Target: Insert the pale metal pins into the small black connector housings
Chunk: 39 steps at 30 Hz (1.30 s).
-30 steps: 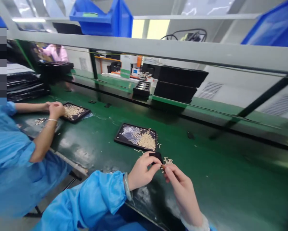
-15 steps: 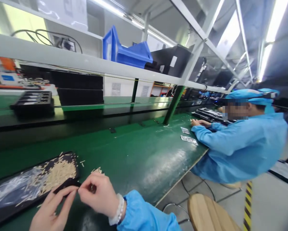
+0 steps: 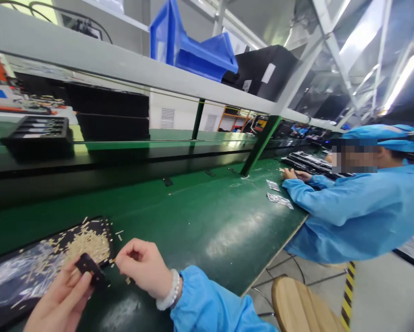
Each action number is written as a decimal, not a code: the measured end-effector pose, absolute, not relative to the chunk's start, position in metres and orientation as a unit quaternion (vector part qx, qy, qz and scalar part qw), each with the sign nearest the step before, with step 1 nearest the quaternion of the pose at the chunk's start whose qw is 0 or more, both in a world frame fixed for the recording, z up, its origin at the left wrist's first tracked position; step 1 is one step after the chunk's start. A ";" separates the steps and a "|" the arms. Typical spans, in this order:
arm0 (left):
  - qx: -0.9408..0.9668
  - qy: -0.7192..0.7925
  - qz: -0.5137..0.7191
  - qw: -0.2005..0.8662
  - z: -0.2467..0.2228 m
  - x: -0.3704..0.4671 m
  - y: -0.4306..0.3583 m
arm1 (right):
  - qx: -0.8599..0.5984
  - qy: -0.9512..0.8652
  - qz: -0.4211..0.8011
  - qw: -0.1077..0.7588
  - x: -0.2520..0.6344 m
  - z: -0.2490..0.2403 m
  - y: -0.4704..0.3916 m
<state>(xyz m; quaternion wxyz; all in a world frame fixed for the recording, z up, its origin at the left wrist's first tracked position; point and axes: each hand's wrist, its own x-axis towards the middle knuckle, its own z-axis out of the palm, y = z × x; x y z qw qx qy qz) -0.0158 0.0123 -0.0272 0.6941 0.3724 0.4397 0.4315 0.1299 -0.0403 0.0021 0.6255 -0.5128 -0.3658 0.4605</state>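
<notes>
My left hand (image 3: 56, 299) is at the bottom left edge and grips a small black part (image 3: 89, 270) between its fingertips. My right hand (image 3: 143, 267), with a white bead bracelet and a blue sleeve, is just to the right of the part. Its thumb and forefinger pinch a small tan pin (image 3: 113, 261) whose tip points at the part. Behind both hands lies a black tray (image 3: 105, 226) on the green bench (image 3: 210, 221). The tray holds a heap of tan pins (image 3: 87, 244) and a clear plastic bag (image 3: 16, 272). A few loose pins lie around the tray.
A co-worker in a blue coat and cap (image 3: 362, 207) sits at the right with hands near small foil packets (image 3: 279, 199). Black trays (image 3: 39, 131) stand on the raised ledge behind. Blue bins (image 3: 196, 46) sit on the shelf above. A wooden stool (image 3: 304, 304) is at lower right.
The view swung from the left neighbour to the right one. My left hand now holds the black part up clear of the tray, and my right hand has drawn slightly away from it.
</notes>
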 end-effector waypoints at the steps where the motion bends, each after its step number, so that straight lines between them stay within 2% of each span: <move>1: 0.348 0.434 0.420 0.717 -0.025 -0.015 0.009 | -0.508 -0.363 0.468 0.625 0.128 0.001 -0.042; 5: 0.256 0.410 0.399 0.779 -0.020 -0.012 0.004 | -0.499 -0.363 0.482 0.622 0.126 -0.002 -0.046; 13: 0.161 0.202 0.449 0.855 -0.016 -0.004 -0.016 | -0.471 -0.375 0.548 0.581 0.127 -0.007 -0.071; 16: 0.135 0.153 0.455 0.867 -0.022 -0.002 -0.014 | -0.496 -0.411 0.535 0.546 0.129 -0.016 -0.071; 21: 0.125 0.126 0.456 0.872 -0.024 0.000 -0.018 | -0.518 -0.455 0.518 0.507 0.122 -0.016 -0.075; 39: 0.163 0.115 0.458 0.866 -0.023 0.000 -0.022 | -0.512 -0.474 0.510 0.503 0.117 -0.016 -0.077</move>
